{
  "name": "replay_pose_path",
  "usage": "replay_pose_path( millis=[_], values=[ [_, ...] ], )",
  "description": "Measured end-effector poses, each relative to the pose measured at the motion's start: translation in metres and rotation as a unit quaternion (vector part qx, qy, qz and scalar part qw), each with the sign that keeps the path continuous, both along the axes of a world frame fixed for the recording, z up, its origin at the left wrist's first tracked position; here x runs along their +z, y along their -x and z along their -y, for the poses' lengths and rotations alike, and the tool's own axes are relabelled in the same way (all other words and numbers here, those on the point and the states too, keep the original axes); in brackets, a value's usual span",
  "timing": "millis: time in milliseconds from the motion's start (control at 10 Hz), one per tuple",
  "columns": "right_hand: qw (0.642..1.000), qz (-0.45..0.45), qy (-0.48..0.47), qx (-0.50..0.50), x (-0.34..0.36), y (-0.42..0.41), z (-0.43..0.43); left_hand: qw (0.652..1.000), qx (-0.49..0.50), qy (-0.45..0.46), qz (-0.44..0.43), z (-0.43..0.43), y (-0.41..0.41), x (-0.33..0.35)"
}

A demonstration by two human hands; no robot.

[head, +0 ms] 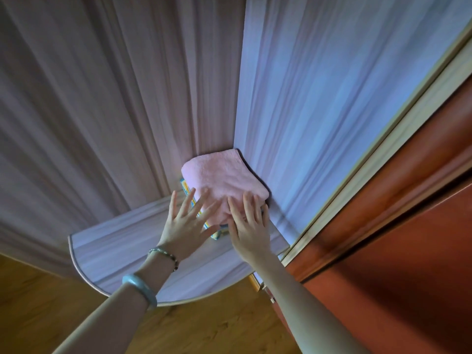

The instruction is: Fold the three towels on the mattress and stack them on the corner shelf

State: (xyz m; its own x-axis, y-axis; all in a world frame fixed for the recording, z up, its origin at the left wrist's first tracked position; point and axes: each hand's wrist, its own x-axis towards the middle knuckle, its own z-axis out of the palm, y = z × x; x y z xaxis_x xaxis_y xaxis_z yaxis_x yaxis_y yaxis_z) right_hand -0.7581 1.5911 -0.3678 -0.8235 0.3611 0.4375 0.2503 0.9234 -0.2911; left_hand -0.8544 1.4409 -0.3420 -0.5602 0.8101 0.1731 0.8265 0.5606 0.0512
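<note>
slippage is your main worry from here. the folded pink terry towel (224, 175) sits at the back of the pale wood-grain quarter-round corner shelf (115, 251), tucked into the angle where the shelf meets its two walls. it lies on top of a yellow and blue patterned towel (185, 187), whose edge pokes out toward the shelf's left side and its curved front rim. your left hand (189, 223) and right hand (251, 226) are both flat, fingers straight and spread, gripping nothing. the fingertips rest on the pink towel's edge nearest the rim.

this looks like the last squaring of the stack, so little is left to do, but three things could undo it.

- push only the top layer toward the back of the shelf and it may ride over the patterned towel, ruck against the walls and open its fold.
- drag your fingers off toward the rim instead of lifting them and the terry pile may cling, pulling the stack forward.
- leave the lower towel out of line and the pink one rests on an uneven base, so it may tilt toward the shelf's left side.

whether a third towel is in the pile cannot be told from this angle, so count the layers before you step away.
</note>
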Motion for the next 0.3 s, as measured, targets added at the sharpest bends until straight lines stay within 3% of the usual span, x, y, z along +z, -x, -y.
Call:
replay_pose_path(
  millis=[100, 200, 300],
  values=[
    [0.998, 0.044, -0.044, 0.016, -0.003, -0.008, -0.01, 0.997, 0.018, 0.059, -0.039, 0.005, -0.003, 0.005],
    [0.989, 0.141, -0.008, 0.032, 0.035, -0.016, -0.005, 0.997, 0.019, 0.062, -0.037, 0.019, -0.007, 0.024],
    [0.968, 0.228, 0.071, 0.078, 0.088, -0.031, 0.012, 0.996, 0.048, 0.077, 0.021, 0.04, -0.027, 0.055]
  ],
)
